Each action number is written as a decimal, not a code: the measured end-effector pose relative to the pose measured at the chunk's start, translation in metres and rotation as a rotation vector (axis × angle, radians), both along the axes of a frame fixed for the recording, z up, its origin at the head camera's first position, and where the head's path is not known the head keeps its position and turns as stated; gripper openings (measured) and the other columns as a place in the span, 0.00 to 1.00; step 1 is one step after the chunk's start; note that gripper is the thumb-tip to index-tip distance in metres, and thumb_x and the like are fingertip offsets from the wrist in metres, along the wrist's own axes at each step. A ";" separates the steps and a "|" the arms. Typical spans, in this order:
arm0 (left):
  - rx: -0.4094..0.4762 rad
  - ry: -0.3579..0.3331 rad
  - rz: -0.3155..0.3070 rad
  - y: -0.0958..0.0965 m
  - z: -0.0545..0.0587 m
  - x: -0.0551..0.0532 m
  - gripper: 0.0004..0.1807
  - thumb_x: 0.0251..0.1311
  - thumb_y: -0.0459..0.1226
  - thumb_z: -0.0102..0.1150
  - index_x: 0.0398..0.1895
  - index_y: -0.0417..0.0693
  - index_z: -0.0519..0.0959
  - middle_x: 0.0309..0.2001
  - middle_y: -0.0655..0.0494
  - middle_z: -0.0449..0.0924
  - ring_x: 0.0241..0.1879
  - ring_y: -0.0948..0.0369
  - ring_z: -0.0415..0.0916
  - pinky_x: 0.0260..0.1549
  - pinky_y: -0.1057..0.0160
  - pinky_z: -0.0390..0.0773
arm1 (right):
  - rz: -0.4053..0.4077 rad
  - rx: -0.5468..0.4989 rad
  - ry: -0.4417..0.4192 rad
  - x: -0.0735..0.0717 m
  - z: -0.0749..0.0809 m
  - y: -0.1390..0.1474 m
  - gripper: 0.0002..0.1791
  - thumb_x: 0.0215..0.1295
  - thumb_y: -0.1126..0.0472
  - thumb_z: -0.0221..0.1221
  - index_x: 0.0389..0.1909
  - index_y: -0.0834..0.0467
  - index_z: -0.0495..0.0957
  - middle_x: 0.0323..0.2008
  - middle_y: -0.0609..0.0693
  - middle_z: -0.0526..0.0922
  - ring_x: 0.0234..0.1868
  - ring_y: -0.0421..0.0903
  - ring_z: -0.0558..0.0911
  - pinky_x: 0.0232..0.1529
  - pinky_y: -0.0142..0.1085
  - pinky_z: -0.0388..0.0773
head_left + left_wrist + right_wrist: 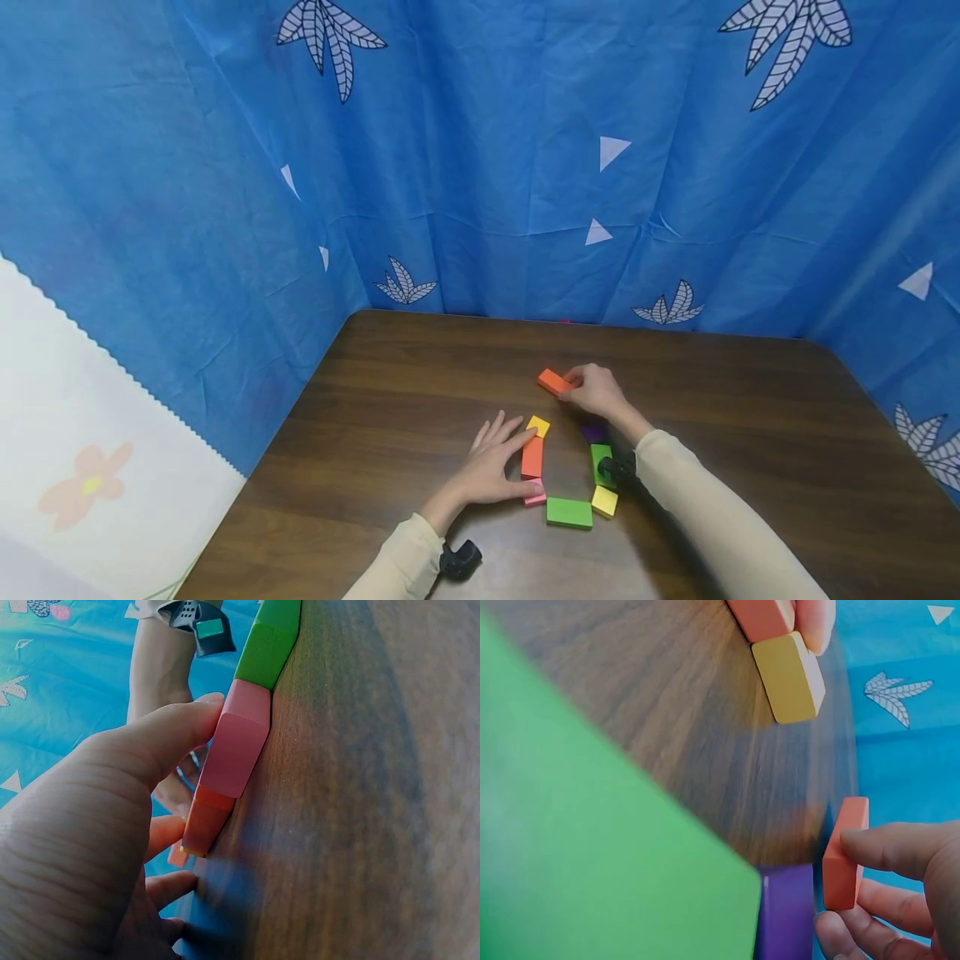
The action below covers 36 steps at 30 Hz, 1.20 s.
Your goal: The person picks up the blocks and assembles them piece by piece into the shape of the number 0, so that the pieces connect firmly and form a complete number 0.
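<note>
My right hand (600, 392) pinches an orange block (553, 382) at the far side of a group of blocks, thumb on one face in the right wrist view. My left hand (489, 468) is spread along the group's left side. Its thumb touches the pink block (234, 754) and its index finger reaches the far yellow block (539, 423); another orange block (532, 460) lies between those two. In front lies a green block (568, 512). On the right are a second yellow block (604, 502), a second green block (601, 457) and a purple block (786, 915).
The blocks lie on a brown wooden table (750, 433). A blue curtain (487, 167) with leaf prints hangs behind its far edge, and white cloth (112, 442) is at the left. A dark device (461, 560) sits at my left wrist.
</note>
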State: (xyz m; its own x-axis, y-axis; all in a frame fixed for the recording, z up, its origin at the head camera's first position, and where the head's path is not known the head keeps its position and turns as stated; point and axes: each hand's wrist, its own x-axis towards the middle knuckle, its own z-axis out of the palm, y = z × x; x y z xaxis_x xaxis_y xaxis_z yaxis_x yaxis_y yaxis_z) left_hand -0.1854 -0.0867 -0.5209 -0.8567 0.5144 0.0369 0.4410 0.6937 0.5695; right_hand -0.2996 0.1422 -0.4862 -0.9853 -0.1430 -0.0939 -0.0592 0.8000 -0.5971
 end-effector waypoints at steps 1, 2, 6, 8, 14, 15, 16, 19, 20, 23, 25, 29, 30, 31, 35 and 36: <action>-0.001 0.005 -0.001 0.000 0.000 0.000 0.47 0.50 0.62 0.65 0.73 0.57 0.63 0.76 0.51 0.55 0.78 0.46 0.39 0.73 0.41 0.42 | 0.008 0.001 0.001 0.001 0.000 0.002 0.21 0.57 0.56 0.68 0.49 0.62 0.82 0.44 0.58 0.84 0.41 0.51 0.79 0.47 0.47 0.80; -0.002 0.010 -0.002 0.000 -0.001 0.000 0.47 0.49 0.62 0.65 0.73 0.57 0.63 0.76 0.51 0.56 0.78 0.46 0.39 0.73 0.41 0.42 | 0.015 0.001 0.003 0.002 0.001 0.004 0.21 0.57 0.56 0.68 0.49 0.62 0.82 0.44 0.58 0.84 0.41 0.51 0.79 0.47 0.47 0.80; -0.005 0.017 -0.003 0.000 -0.001 -0.001 0.47 0.50 0.62 0.65 0.73 0.57 0.63 0.76 0.51 0.55 0.78 0.46 0.39 0.74 0.41 0.41 | 0.048 -0.003 0.017 0.006 0.001 0.012 0.21 0.57 0.56 0.67 0.50 0.63 0.82 0.46 0.59 0.83 0.42 0.52 0.79 0.46 0.48 0.80; -0.002 0.013 -0.002 0.000 -0.001 -0.001 0.47 0.50 0.62 0.65 0.73 0.57 0.63 0.76 0.51 0.55 0.78 0.46 0.39 0.74 0.41 0.41 | 0.060 -0.006 0.025 0.008 0.001 0.016 0.21 0.57 0.56 0.67 0.50 0.62 0.82 0.46 0.59 0.83 0.42 0.52 0.78 0.47 0.47 0.80; 0.002 0.004 0.004 0.000 -0.001 0.000 0.47 0.50 0.61 0.65 0.73 0.57 0.63 0.76 0.51 0.55 0.78 0.46 0.38 0.74 0.41 0.41 | 0.103 -0.021 0.032 0.016 0.004 0.024 0.21 0.57 0.57 0.67 0.50 0.62 0.82 0.46 0.60 0.83 0.44 0.53 0.77 0.48 0.50 0.78; 0.001 0.003 0.005 0.000 -0.001 0.000 0.47 0.50 0.61 0.65 0.73 0.57 0.63 0.76 0.51 0.55 0.78 0.46 0.38 0.74 0.41 0.41 | 0.107 -0.023 0.030 0.018 0.004 0.025 0.20 0.57 0.57 0.67 0.49 0.62 0.82 0.46 0.59 0.83 0.44 0.53 0.77 0.48 0.50 0.78; 0.001 0.002 0.005 0.000 -0.001 0.000 0.47 0.50 0.61 0.65 0.73 0.57 0.63 0.76 0.51 0.55 0.78 0.47 0.38 0.74 0.41 0.41 | 0.106 -0.024 0.025 0.019 0.005 0.026 0.20 0.57 0.57 0.68 0.49 0.62 0.82 0.46 0.59 0.83 0.43 0.53 0.77 0.48 0.50 0.78; 0.000 0.000 0.004 0.000 -0.001 -0.001 0.47 0.50 0.61 0.65 0.73 0.57 0.63 0.76 0.51 0.54 0.78 0.47 0.38 0.74 0.41 0.40 | 0.113 -0.019 0.010 0.024 0.006 0.027 0.20 0.56 0.57 0.68 0.49 0.61 0.83 0.44 0.57 0.83 0.42 0.52 0.76 0.46 0.47 0.78; 0.002 -0.001 0.004 0.000 -0.001 -0.001 0.47 0.50 0.61 0.65 0.73 0.57 0.63 0.76 0.51 0.54 0.78 0.47 0.38 0.74 0.41 0.40 | 0.119 -0.014 0.008 0.025 0.006 0.028 0.19 0.56 0.57 0.68 0.49 0.61 0.83 0.44 0.57 0.83 0.42 0.51 0.76 0.45 0.47 0.78; 0.002 0.003 0.002 -0.001 -0.001 -0.001 0.47 0.50 0.61 0.65 0.73 0.57 0.63 0.76 0.51 0.54 0.78 0.47 0.38 0.74 0.41 0.40 | 0.126 -0.010 -0.003 0.028 0.006 0.028 0.18 0.56 0.58 0.68 0.48 0.60 0.83 0.42 0.55 0.83 0.41 0.50 0.75 0.42 0.44 0.77; 0.003 0.004 0.001 -0.001 -0.002 -0.001 0.47 0.50 0.61 0.65 0.73 0.57 0.63 0.76 0.51 0.54 0.78 0.46 0.38 0.74 0.41 0.40 | 0.134 -0.008 0.001 0.030 0.006 0.027 0.18 0.56 0.58 0.68 0.47 0.60 0.84 0.41 0.54 0.83 0.40 0.49 0.75 0.41 0.43 0.77; -0.001 -0.003 0.002 -0.001 -0.002 -0.001 0.47 0.50 0.62 0.65 0.74 0.58 0.62 0.76 0.52 0.54 0.78 0.47 0.37 0.74 0.41 0.40 | 0.155 -0.012 0.006 0.032 0.004 0.028 0.17 0.56 0.59 0.68 0.46 0.59 0.84 0.40 0.53 0.83 0.40 0.48 0.75 0.41 0.42 0.77; -0.002 -0.004 0.002 -0.001 -0.002 -0.001 0.47 0.50 0.62 0.64 0.74 0.58 0.62 0.76 0.52 0.54 0.78 0.47 0.37 0.74 0.41 0.40 | 0.157 -0.012 0.004 0.032 0.004 0.028 0.17 0.56 0.59 0.68 0.46 0.59 0.84 0.40 0.52 0.83 0.40 0.48 0.75 0.41 0.42 0.77; -0.002 -0.005 0.003 0.000 -0.002 -0.001 0.47 0.50 0.62 0.64 0.74 0.58 0.62 0.76 0.52 0.54 0.78 0.47 0.37 0.74 0.41 0.40 | 0.162 -0.011 0.003 0.032 0.003 0.028 0.17 0.56 0.59 0.68 0.46 0.59 0.84 0.40 0.52 0.83 0.39 0.48 0.75 0.41 0.42 0.77; 0.002 -0.005 0.002 0.000 -0.002 -0.001 0.47 0.50 0.62 0.64 0.74 0.57 0.62 0.76 0.52 0.54 0.78 0.47 0.38 0.74 0.41 0.40 | 0.176 -0.007 -0.003 0.032 0.001 0.029 0.17 0.56 0.59 0.69 0.47 0.59 0.84 0.41 0.53 0.83 0.40 0.48 0.76 0.42 0.42 0.78; 0.005 -0.004 0.000 0.000 -0.002 -0.001 0.47 0.50 0.62 0.65 0.74 0.57 0.62 0.76 0.51 0.54 0.78 0.47 0.38 0.74 0.41 0.40 | 0.175 -0.007 -0.005 0.032 0.001 0.029 0.17 0.56 0.59 0.69 0.47 0.59 0.84 0.41 0.53 0.83 0.40 0.48 0.76 0.42 0.42 0.78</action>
State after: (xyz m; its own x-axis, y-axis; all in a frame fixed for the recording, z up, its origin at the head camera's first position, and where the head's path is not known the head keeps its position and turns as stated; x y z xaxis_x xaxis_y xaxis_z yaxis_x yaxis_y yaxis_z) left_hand -0.1861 -0.0872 -0.5232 -0.8571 0.5139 0.0362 0.4385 0.6911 0.5745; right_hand -0.2673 0.1707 -0.4855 -0.9448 -0.3127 -0.0976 -0.1938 0.7737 -0.6032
